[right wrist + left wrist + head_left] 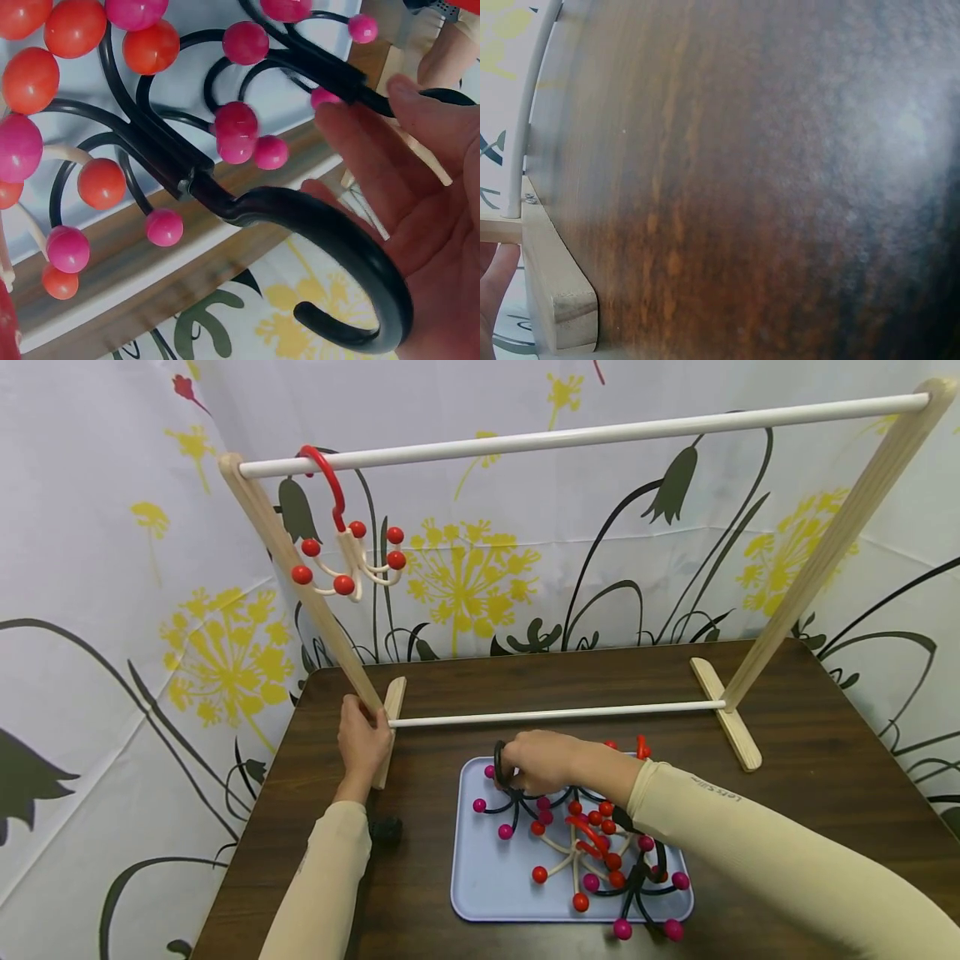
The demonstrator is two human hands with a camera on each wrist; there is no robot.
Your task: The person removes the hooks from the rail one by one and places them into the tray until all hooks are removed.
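Observation:
My left hand (365, 743) grips the foot of the left wooden post (330, 631) of a rack. In the left wrist view, a finger (500, 274) lies against the wood by the base foot (559, 292). Over the blue tray (480, 885), my right hand (543, 760) holds the hook of a black hanger (330, 71) whose curved arms end in pink balls. Close by this hand is a second black hanger (172, 165), its hook near the palm. Cream hangers with red balls (575, 852) lie tangled among the black ones.
A red-hooked hanger (333, 485) hangs near the left end of the white top rod (585, 437). A lower rod (555, 714) joins the feet behind the tray. One black hanger (637, 877) juts over the tray's front edge. A small black object (386, 831) sits by my left forearm.

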